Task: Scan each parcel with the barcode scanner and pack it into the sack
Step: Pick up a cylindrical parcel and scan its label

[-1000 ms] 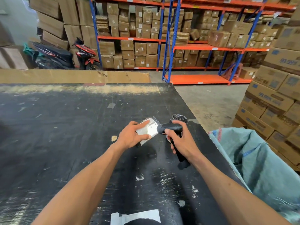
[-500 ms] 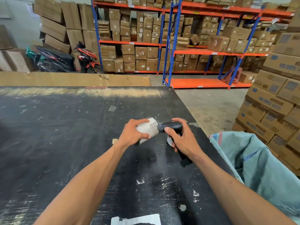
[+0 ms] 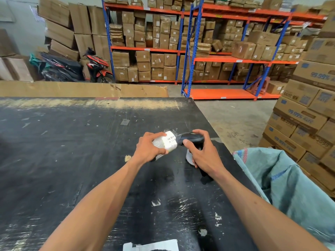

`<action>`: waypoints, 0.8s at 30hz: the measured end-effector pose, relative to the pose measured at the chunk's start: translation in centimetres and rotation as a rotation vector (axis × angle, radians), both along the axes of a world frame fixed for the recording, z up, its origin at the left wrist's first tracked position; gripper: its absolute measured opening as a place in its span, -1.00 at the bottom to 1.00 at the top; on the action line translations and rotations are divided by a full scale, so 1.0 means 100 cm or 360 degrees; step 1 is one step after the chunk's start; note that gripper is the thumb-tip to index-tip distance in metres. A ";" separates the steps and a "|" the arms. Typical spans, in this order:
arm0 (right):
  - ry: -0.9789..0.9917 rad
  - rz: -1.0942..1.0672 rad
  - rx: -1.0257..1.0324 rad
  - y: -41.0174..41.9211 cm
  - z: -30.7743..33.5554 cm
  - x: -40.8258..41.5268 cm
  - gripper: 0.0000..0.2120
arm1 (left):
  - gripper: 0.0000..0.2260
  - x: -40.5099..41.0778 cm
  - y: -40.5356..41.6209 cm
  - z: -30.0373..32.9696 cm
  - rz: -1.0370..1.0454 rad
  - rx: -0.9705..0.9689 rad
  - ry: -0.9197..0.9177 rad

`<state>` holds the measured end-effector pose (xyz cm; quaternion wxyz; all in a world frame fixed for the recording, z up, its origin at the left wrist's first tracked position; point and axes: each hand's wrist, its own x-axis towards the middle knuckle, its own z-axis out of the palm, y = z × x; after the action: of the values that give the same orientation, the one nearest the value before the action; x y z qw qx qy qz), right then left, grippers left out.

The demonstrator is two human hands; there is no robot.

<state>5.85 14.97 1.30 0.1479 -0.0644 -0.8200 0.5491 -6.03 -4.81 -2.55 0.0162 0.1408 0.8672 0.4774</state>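
1 parcel [image 3: 165,142]: left hand [image 3: 148,149] | 1 scanner [image 3: 192,138]: right hand [image 3: 203,153] | 1 sack [image 3: 293,182]

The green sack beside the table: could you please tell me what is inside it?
Only the green sack's own woven fabric shows, folded and slumped against the table's right edge. Its folds hide the bottom, so parcels inside cannot be seen.

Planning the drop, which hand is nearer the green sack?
Right. The right hand, gripping the scanner, is beside the sack; the left hand, holding the parcel, is farther away.
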 end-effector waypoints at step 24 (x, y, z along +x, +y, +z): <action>-0.0115 -0.0099 -0.0049 0.010 -0.016 0.014 -0.55 | -0.39 0.008 0.012 -0.006 -0.0040 -0.0090 0.0041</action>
<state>7.23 16.02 -0.29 0.1340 -0.1118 -0.8140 0.5541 -5.24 -3.66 -3.14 0.0148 0.1572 0.8786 0.4506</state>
